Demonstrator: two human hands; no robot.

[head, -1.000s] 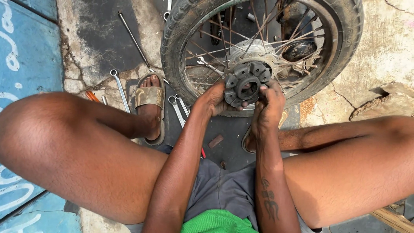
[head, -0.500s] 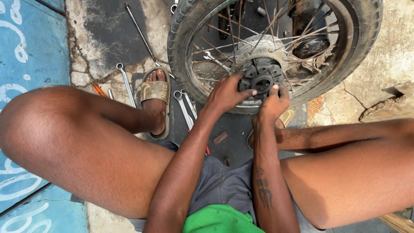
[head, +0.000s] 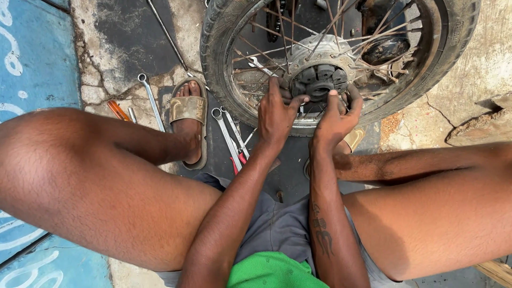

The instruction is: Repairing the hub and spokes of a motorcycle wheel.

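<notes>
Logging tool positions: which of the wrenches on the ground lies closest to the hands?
The pair of wrenches right of the sandalled foot, just beside the left hand. The other wrench lies left of that foot, farther off.

A: Floor?
B: Cracked, stained grey concrete ground [head: 114,32], outdoors, daylight. Dark oily patch far left of centre.
A: Left side?
B: Blue painted surface with white markings [head: 32,64].
A: Right?
B: Pale sandy concrete [head: 488,69], broken raised slab edge [head: 477,130].
</notes>
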